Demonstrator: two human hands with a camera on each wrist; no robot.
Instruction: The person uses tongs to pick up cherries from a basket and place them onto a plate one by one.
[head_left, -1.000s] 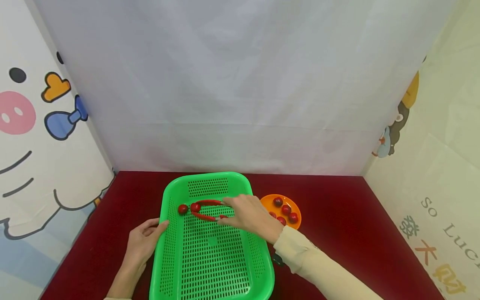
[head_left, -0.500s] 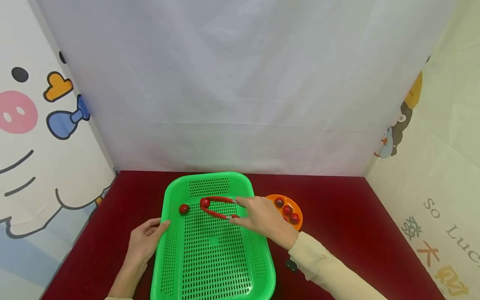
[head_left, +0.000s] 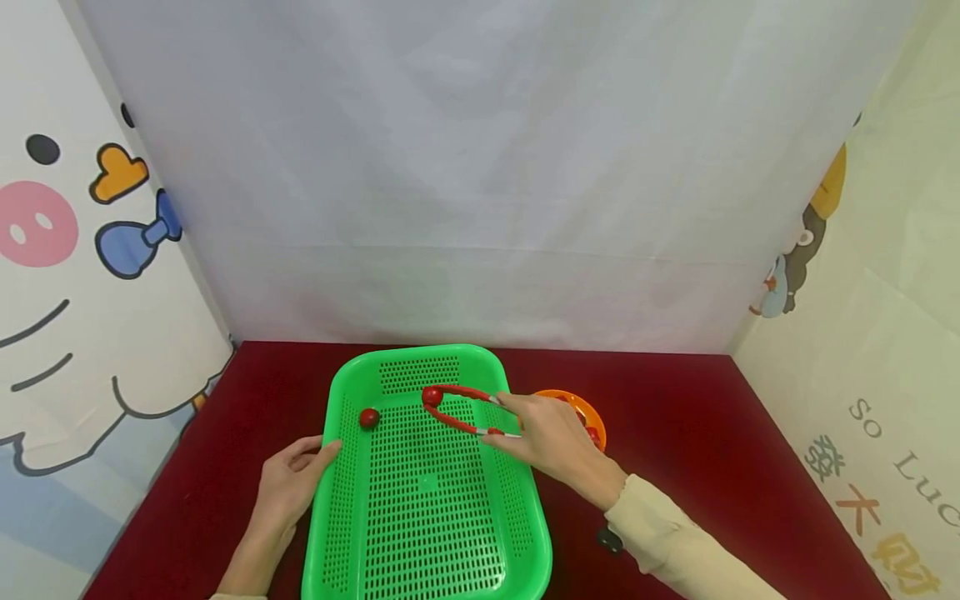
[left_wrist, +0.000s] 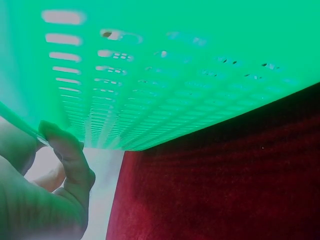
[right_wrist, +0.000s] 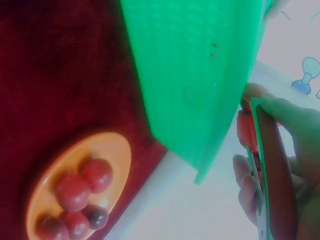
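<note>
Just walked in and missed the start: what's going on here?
A person's right hand grips red tongs that pinch a small red tomato over the green basket. The left hand holds the basket's left rim. Another tomato lies in the basket, and more sit on the orange plate to its right.

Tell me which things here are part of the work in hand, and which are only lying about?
In use:
- tongs
- tomato between the tong tips
- green basket
- tomato in basket
- orange plate of tomatoes

Lying about:
- small black thing beside the right sleeve
</note>
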